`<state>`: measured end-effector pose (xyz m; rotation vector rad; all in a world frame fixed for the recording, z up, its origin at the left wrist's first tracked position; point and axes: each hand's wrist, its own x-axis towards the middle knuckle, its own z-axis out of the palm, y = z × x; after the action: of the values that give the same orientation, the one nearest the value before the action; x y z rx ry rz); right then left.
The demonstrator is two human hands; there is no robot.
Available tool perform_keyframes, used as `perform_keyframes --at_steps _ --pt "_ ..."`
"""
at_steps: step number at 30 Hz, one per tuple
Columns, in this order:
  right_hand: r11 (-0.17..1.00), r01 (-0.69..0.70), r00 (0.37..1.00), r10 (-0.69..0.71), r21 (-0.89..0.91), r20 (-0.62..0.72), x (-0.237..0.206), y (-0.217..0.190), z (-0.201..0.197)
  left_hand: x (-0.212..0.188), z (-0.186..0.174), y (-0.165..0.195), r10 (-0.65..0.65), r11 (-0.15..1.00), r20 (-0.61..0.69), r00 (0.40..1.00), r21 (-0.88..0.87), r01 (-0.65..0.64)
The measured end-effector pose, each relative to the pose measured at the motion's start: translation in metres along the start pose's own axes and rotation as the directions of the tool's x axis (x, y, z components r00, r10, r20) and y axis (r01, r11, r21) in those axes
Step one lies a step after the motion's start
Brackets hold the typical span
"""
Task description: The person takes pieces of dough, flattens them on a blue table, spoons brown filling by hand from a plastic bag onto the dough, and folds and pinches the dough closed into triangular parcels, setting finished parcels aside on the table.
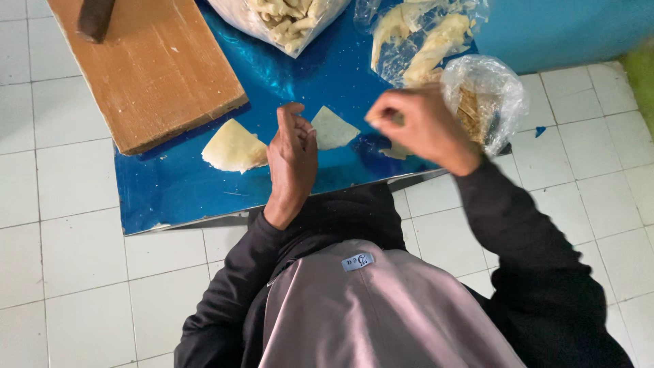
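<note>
The left hand (293, 151) rests half-curled and holding nothing between two triangular wrappers (234, 146), while the right hand (415, 126) pinches what looks like filling beside a plastic bag (494, 95), likely the filling step, needing careful placement.

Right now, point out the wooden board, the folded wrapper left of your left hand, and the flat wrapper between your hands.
wooden board (153, 75), head view, middle of its top face.
folded wrapper (234, 146), head view, its pale centre.
flat wrapper (334, 129), head view, middle of the sheet.
</note>
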<state>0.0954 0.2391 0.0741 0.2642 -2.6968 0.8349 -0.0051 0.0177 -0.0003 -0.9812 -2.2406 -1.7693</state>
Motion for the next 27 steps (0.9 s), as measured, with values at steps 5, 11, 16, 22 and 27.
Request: perform_keyframes --at_steps 5,11,16,22,27 --pt "0.982 0.027 0.999 -0.022 -0.189 0.030 0.026 -0.009 0.075 0.003 0.003 -0.003 0.040 0.999 0.027 0.999 -0.009 -0.039" --pt "0.963 0.164 0.983 -0.178 -0.214 -0.047 0.003 -0.007 0.068 0.002 0.000 -0.004 0.056 0.997 0.127 0.990 -0.051 -0.050" --pt "0.842 0.131 0.990 -0.139 -0.523 0.024 -0.022 -0.005 0.057 0.000 -0.009 -0.001 0.107 0.994 0.234 0.966 -0.023 -0.104" --pt "0.534 0.226 0.968 -0.030 -0.815 0.248 -0.045 -0.027 0.067 0.002 -0.011 0.001 0.194 0.974 0.273 0.942 0.062 -0.218" --pt "0.599 0.278 0.960 -0.189 -0.751 0.205 -0.034 -0.030 0.050 0.004 -0.011 -0.001 0.269 0.953 0.248 0.931 0.074 -0.295"
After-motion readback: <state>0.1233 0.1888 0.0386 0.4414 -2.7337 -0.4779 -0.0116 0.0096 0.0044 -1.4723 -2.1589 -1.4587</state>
